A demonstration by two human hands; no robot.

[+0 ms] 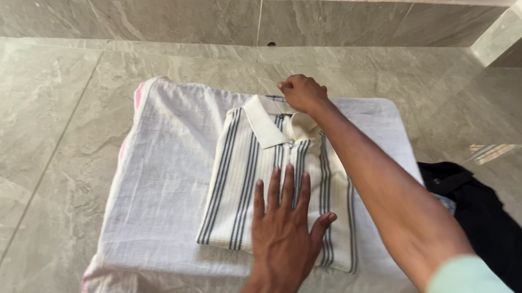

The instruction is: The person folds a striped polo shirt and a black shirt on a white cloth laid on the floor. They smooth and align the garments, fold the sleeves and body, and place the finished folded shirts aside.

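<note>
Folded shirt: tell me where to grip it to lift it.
Grip the folded shirt at its two long side edges, coming from left and right. It lies flat on the cloth, collar away; side grips keep the folds together.

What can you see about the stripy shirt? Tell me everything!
The striped shirt is cream with dark stripes running up and down in groups, and it has a plain collar. It looks like soft knit cloth. It is folded into a neat rectangle and lies flat on a white cloth spread on the tiled floor. The left hand presses flat on its lower part, and the right hand touches the collar end.
</note>
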